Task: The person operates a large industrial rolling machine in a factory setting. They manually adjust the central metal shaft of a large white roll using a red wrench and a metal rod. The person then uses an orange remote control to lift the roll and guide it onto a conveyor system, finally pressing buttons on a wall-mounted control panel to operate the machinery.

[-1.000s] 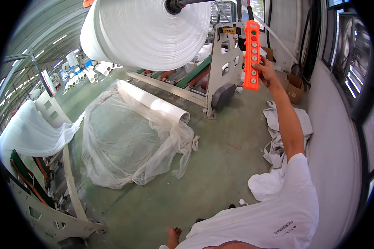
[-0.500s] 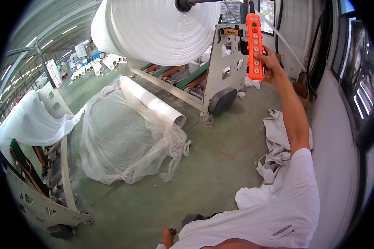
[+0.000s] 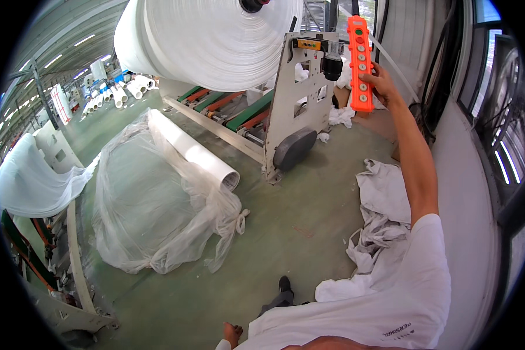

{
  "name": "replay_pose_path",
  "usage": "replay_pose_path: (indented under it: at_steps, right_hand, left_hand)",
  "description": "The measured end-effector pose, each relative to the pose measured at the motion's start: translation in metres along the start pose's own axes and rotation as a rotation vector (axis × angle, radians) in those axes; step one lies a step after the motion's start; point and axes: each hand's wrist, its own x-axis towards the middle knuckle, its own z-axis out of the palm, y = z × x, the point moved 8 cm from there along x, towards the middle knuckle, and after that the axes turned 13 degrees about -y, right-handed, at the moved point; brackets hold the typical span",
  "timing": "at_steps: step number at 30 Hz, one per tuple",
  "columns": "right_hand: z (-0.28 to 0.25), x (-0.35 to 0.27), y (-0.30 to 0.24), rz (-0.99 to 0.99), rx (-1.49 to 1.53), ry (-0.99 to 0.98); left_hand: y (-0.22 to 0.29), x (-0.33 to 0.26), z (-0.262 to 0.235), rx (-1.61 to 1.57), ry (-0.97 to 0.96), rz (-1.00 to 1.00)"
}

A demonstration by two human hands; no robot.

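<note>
My right hand [image 3: 381, 85] is raised at arm's length, its fingers wrapped round an orange pendant control [image 3: 360, 64]. Its thumb lies on the front, beside the lower of several round buttons; a cable leaves the top. Low at the bottom edge hangs my left hand [image 3: 233, 333], fingers curled in, with no object visible in it. Beyond the pendant, to the left, a huge white roll [image 3: 204, 44] of film or fabric sits above a roller stand, its near end showing a dark core. The stand's pale side plate [image 3: 297, 93] carries a small yellow button box [image 3: 310, 45].
A white tube [image 3: 192, 149] lies on the green floor under crumpled clear plastic film [image 3: 140, 204]. White sheeting [image 3: 35, 175] drapes over another frame at left. Crumpled white cloth [image 3: 382, 198] lies along the right wall. Several rolls [image 3: 122, 93] stand far back.
The view has shifted as I move forward and right; the roll, stand and tube sit further left. My foot has come into view. The pendant stays in my right hand.
</note>
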Motion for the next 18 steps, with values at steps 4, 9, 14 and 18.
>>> replay_pose_path:
  at_steps: [4,9,14,18]
  right_hand:
    - [-0.037,0.014,0.023,-0.027,0.078,0.012]
    - [-0.075,0.031,0.042,0.007,-0.018,0.082]
    - [-0.124,0.050,0.066,0.013,-0.070,0.106]
    - [-0.150,0.071,0.081,0.007,-0.054,0.065]
  left_hand:
    - [0.007,0.080,-0.010,0.073,0.054,0.023]
    - [0.029,0.186,-0.045,0.098,-0.109,-0.001]
    - [0.064,0.257,-0.097,-0.144,0.180,0.121]
    - [0.086,0.291,-0.095,-0.183,0.192,0.101]
